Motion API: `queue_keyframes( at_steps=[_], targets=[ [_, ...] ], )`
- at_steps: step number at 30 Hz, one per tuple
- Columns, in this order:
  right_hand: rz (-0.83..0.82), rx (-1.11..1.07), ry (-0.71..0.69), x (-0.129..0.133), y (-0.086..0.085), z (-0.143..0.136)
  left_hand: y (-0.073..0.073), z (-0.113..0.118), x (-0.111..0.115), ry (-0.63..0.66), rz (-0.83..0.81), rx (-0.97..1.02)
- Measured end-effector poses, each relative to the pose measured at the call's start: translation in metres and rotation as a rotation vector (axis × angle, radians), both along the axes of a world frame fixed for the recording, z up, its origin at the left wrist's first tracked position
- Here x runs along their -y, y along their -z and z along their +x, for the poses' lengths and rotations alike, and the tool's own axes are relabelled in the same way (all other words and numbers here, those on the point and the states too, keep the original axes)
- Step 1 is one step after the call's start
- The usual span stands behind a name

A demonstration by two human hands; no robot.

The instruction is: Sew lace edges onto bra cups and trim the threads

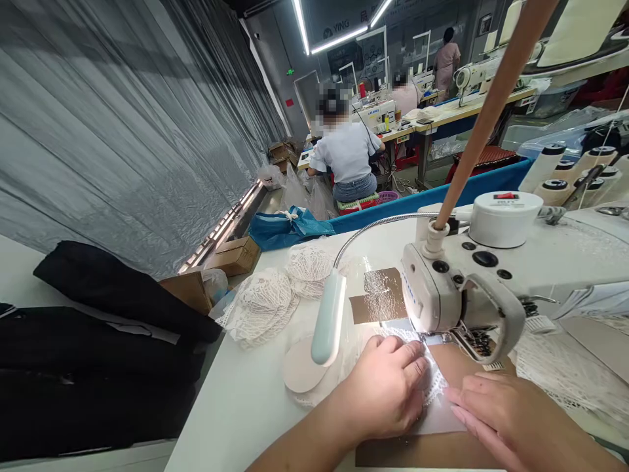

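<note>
White lace fabric [434, 379] lies under the head of a white sewing machine [432, 288]. My left hand [393, 380] presses on the lace just in front of the needle area, its fingers bent and close together; the needle itself is hidden. To the right, my right hand [496, 406] has its thumb and forefinger pinched at the lace's right edge. A pale green lamp [328, 321] on a bent metal neck hangs left of my left hand, above a round beige piece [301, 368].
Lace cup pieces [265, 298] are stacked at the table's left. More lace [565, 373] lies right of the machine. Thread cones [550, 170] stand at the back right. Dark cloth [98, 367] hangs at far left. A seated person [348, 151] works ahead.
</note>
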State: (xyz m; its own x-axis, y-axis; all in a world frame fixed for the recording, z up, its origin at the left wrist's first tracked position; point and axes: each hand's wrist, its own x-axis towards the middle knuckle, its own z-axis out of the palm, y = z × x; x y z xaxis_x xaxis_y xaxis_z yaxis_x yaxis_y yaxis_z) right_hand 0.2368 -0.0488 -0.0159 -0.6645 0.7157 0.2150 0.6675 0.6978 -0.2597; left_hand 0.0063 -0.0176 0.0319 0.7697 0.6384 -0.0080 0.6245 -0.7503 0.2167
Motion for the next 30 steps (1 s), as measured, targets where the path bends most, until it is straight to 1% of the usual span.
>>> queue_keyframes(
  at_steps=[6,9,14,19,25,30],
  targets=[
    [0.083,-0.060,0.005,0.001,0.005,-0.001,0.000,0.000,-0.003,-0.017,-0.010,0.004],
    [0.073,-0.058,0.014,0.000,0.009,-0.001,0.002,-0.001,-0.004,-0.018,0.006,0.011],
    [0.094,-0.034,0.011,-0.003,0.012,-0.001,0.009,-0.001,-0.003,0.033,0.063,0.032],
    [0.092,-0.017,-0.005,-0.004,0.012,-0.002,0.013,-0.001,-0.001,0.018,0.064,0.045],
    [0.177,-0.015,0.028,-0.006,0.012,-0.007,0.013,-0.001,-0.006,0.006,0.076,0.047],
    [0.246,0.003,0.047,-0.009,0.005,-0.011,0.017,-0.005,-0.012,0.006,0.136,0.018]
  ],
)
